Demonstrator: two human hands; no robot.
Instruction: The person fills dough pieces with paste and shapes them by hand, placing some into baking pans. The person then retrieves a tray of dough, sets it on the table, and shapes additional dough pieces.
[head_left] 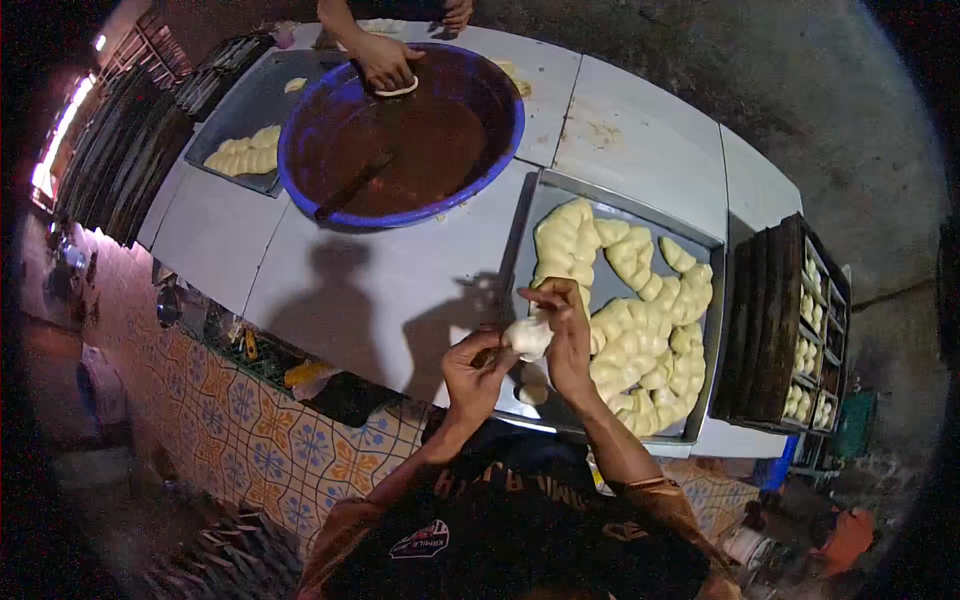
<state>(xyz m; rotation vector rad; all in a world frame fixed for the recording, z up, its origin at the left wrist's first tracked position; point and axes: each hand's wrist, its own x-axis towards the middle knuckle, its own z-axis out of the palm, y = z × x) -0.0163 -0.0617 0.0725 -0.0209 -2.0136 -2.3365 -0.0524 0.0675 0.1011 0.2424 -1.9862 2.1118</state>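
Both my hands meet over the near left corner of a metal tray [715,340]. Between them is a pale piece of dough [528,338]. My left hand [475,365] pinches its left side with fingers pressed together. On the other side my right hand [568,345] holds the piece, its fingers curled above and beside it. Many smooth yellowish dough pieces [630,345] lie packed together in the tray to the right of my hands. A small pale piece [533,394] rests in the tray just below them.
A blue basin [400,135] of brown filling holds a dark utensil. Behind it, a co-worker's hand [385,62] touches a flat dough piece. At the left is another tray [230,120] with dough; stacked wooden trays [770,320] stand at the right.
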